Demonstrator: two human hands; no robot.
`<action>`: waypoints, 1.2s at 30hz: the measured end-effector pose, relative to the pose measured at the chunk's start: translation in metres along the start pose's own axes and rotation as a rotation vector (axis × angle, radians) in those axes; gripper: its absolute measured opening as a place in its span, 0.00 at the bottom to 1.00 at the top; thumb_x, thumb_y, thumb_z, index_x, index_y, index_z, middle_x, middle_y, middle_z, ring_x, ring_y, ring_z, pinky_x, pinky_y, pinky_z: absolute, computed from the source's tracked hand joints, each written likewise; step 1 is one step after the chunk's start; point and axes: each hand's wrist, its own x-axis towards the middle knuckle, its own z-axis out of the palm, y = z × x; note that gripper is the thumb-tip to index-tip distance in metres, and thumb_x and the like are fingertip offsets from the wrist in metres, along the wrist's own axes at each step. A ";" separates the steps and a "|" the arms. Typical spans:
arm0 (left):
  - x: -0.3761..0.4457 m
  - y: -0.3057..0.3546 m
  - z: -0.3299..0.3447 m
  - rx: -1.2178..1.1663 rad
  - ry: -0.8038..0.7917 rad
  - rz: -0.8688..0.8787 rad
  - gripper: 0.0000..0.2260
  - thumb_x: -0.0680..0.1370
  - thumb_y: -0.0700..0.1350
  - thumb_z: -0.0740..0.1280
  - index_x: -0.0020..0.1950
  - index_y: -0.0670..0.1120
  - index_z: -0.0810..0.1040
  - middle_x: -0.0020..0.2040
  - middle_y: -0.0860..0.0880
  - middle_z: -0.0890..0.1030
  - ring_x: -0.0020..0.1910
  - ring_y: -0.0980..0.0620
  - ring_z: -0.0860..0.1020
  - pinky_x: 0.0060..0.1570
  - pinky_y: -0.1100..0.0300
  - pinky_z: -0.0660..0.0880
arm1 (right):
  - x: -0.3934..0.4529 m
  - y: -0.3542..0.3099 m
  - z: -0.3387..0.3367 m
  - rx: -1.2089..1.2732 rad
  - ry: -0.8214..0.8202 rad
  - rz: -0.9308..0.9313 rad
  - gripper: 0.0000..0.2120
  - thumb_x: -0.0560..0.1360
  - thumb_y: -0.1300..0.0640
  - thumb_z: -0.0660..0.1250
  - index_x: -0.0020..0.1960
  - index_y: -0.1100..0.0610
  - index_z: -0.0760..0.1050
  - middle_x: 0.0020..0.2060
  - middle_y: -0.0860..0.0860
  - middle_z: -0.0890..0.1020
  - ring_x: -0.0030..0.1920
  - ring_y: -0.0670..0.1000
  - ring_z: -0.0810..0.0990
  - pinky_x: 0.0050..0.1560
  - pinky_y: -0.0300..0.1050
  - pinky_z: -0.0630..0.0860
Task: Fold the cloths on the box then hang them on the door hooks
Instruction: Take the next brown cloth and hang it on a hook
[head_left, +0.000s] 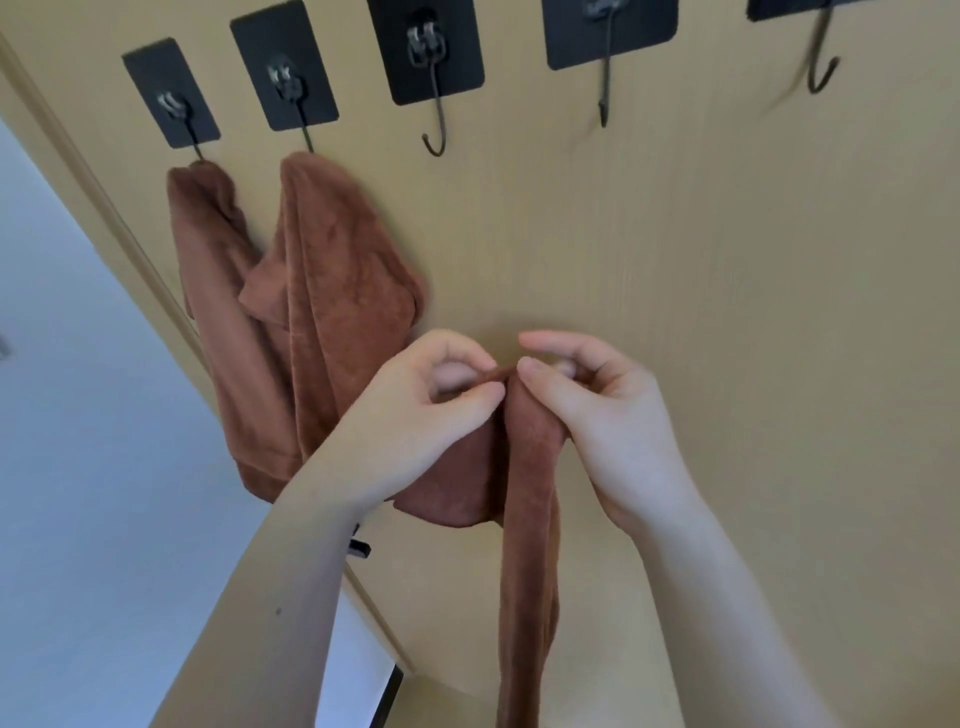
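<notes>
Pinching the top fold of a brown cloth (527, 467) between thumb and fingertips, the left hand (421, 410) and right hand (597, 410) are holding it against the door (727, 260), below the third hook (434, 124). Two other brown cloths (311, 312) are hanging from the first two hooks.

No legible text, label, brand, number or sign is showing anywhere in the head view; nothing readable is appearing on any surface
</notes>
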 end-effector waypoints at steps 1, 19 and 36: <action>0.003 0.002 -0.005 -0.014 -0.059 -0.001 0.09 0.78 0.37 0.71 0.56 0.46 0.79 0.48 0.49 0.87 0.48 0.54 0.85 0.50 0.63 0.79 | 0.002 -0.002 0.001 -0.001 -0.004 0.000 0.07 0.77 0.63 0.73 0.52 0.53 0.85 0.36 0.54 0.70 0.36 0.48 0.73 0.39 0.35 0.74; 0.058 0.064 -0.067 0.058 0.170 0.472 0.06 0.76 0.43 0.73 0.44 0.55 0.83 0.41 0.57 0.85 0.43 0.60 0.83 0.43 0.70 0.76 | 0.037 -0.072 0.044 -0.249 0.208 -0.408 0.10 0.78 0.60 0.69 0.38 0.52 0.80 0.20 0.51 0.73 0.21 0.47 0.71 0.28 0.35 0.72; 0.108 0.082 -0.094 0.567 0.339 0.862 0.05 0.83 0.46 0.64 0.57 0.54 0.73 0.46 0.54 0.81 0.45 0.55 0.79 0.47 0.53 0.77 | 0.082 -0.094 0.094 -0.742 0.624 -0.713 0.05 0.80 0.52 0.65 0.51 0.48 0.80 0.28 0.46 0.82 0.28 0.46 0.81 0.37 0.50 0.81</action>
